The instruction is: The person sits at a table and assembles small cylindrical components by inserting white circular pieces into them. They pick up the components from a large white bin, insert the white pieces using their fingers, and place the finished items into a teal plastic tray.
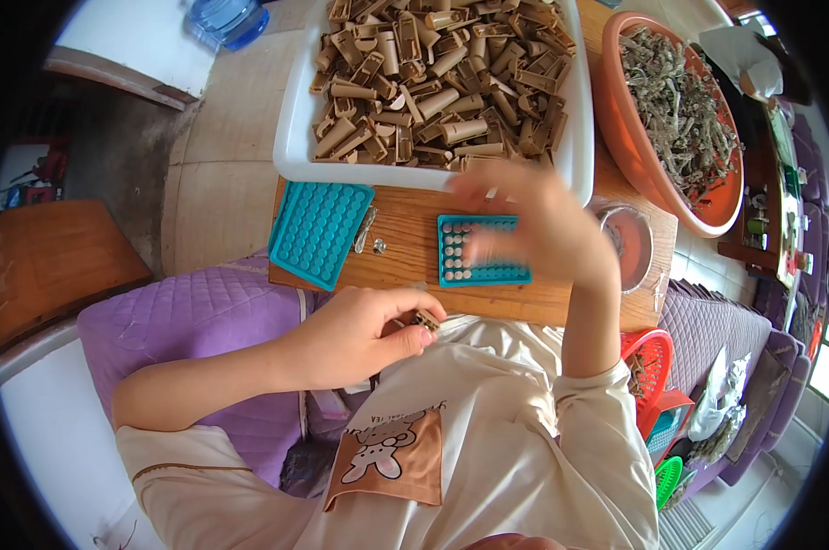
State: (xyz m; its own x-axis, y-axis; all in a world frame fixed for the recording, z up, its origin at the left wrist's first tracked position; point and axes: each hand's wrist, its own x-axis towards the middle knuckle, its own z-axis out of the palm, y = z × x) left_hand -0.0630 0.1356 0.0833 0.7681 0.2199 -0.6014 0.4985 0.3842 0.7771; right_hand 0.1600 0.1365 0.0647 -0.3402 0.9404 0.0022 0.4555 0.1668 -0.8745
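My left hand (364, 332) is closed around a small brown plastic piece (425, 320), pinched between thumb and forefinger just off the near table edge. Most of that piece is hidden in the fingers. Blurred by motion, my right hand (552, 229) hovers over a teal tray (485, 280) with rows of round pockets. Pale round pieces (457, 252) fill pockets on the tray's left side. Whether the right fingers hold anything is too smeared to see. Beyond the hand stands a white bin (290, 151) heaped with brown plastic casings (451, 92).
A second teal tray (318, 234) lies at the table's left, beside small shiny metal bits (378, 246). An orange basin (616, 119) of tangled grey-brown parts stands far right. Near the table's right edge is a round bowl (648, 247). A red basket (648, 385) sits below.
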